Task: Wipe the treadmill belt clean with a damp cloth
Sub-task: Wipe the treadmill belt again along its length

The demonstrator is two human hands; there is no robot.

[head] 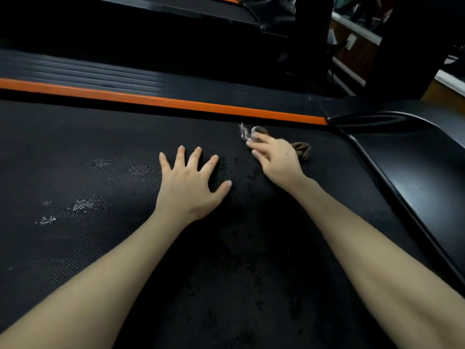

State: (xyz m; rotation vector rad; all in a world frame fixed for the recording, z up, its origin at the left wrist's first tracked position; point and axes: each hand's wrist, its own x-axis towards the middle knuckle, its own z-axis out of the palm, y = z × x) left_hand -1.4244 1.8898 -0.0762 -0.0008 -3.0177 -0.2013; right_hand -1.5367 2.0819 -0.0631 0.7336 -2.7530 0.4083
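Belt (75,260) wet in patches (room dim).
Your left hand (191,183) lies flat, fingers wide; right hand (276,159) grips brown cloth (302,148) near the orange rail (161,100).

The left grip (191,183) lies spread flat on the belt (100,137); the right grip (276,159) holds a brown cloth (302,149).

Cloth (300,148) on belt (75,147), under right hand (276,159), right of left hand (191,185).
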